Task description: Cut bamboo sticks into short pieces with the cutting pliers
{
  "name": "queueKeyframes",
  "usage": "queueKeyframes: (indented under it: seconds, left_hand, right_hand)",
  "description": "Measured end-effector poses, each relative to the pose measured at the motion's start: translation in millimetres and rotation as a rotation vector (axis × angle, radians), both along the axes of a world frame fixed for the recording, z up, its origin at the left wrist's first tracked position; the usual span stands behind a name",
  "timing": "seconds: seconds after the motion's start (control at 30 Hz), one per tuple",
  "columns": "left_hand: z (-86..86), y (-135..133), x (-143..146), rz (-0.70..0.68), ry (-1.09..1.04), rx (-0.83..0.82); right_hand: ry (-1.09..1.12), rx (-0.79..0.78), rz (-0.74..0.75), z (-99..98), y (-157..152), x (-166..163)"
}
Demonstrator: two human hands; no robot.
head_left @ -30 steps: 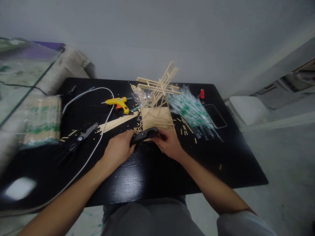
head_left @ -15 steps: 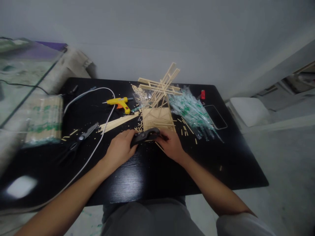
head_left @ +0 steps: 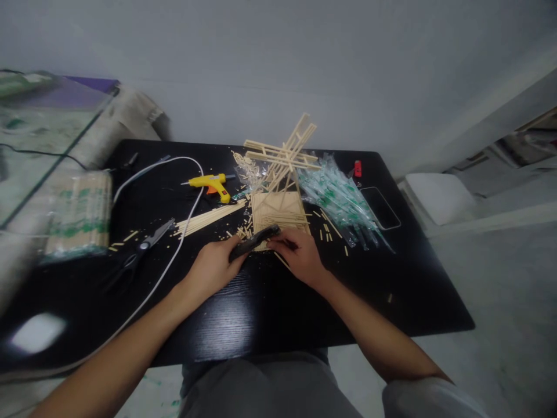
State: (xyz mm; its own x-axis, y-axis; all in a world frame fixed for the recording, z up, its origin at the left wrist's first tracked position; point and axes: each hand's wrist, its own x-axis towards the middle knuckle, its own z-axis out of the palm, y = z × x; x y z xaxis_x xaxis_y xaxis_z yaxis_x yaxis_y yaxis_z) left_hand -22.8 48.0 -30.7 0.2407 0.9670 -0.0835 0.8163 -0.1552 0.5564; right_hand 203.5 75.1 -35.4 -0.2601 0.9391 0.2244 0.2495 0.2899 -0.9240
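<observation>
My left hand [head_left: 214, 266] is closed around the handles of black cutting pliers [head_left: 255, 240] on the black table [head_left: 270, 307]. My right hand [head_left: 300, 255] pinches a thin wooden stick at the pliers' jaws; the stick is mostly hidden by my fingers. Just beyond both hands stands a stick model [head_left: 281, 174]: a flat slatted base with crossed stick frames rising from it. Short stick offcuts lie scattered around the hands.
A yellow glue gun [head_left: 211, 183] with a white cable [head_left: 174, 244] lies behind left. Scissors [head_left: 139, 251] and a bundle of long sticks [head_left: 204, 217] are on the left, clear wrappers [head_left: 339, 197], a phone [head_left: 380, 206] and a red lighter [head_left: 357, 167] on the right.
The pliers have tilted and closed flatter in my left hand, and my right hand has shifted slightly towards their jaws. The rest of the table is unchanged.
</observation>
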Motion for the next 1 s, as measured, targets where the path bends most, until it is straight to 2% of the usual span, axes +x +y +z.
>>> queueKeyframes:
  seconds: [0.13, 0.33, 0.43, 0.57, 0.67, 0.83, 0.9, 1.0]
  left_hand:
    - [-1.7, 1, 3, 0.079, -0.285, -0.085]
    - [-0.4, 0, 13, 0.18, -0.607, -0.194]
    - [0.7, -3, 17, 0.202, -0.691, -0.276]
    - [0.3, -6, 17, 0.16, -0.712, -0.322]
    - [0.5, -6, 15, 0.18, -0.733, -0.308]
    - [0.6, 2, 11, 0.465, -0.948, -0.227]
    - [-0.3, 6, 9, 0.545, -1.036, -0.185]
    - [-2.3, 11, 6, 0.617, -1.065, -0.055]
  right_hand:
    - [0.122, -0.144, -0.003, -3.3, -1, -3]
    - [0.269, -0.318, 0.082, -1.3, -5, -8]
    - [0.368, -0.4, 0.071, -0.8, -6, -10]
    - [0.428, -0.48, -0.029, -0.5, -3, -11]
    - [0.464, -0.466, -0.125, -1.1, 1, -10]
    - [0.403, -0.436, -0.186, -6.3, 2, -10]
    - [0.348, -0.442, -0.136, -7.3, 1, -11]
    - [0.315, -0.519, 0.03, -5.9, -2, -12]
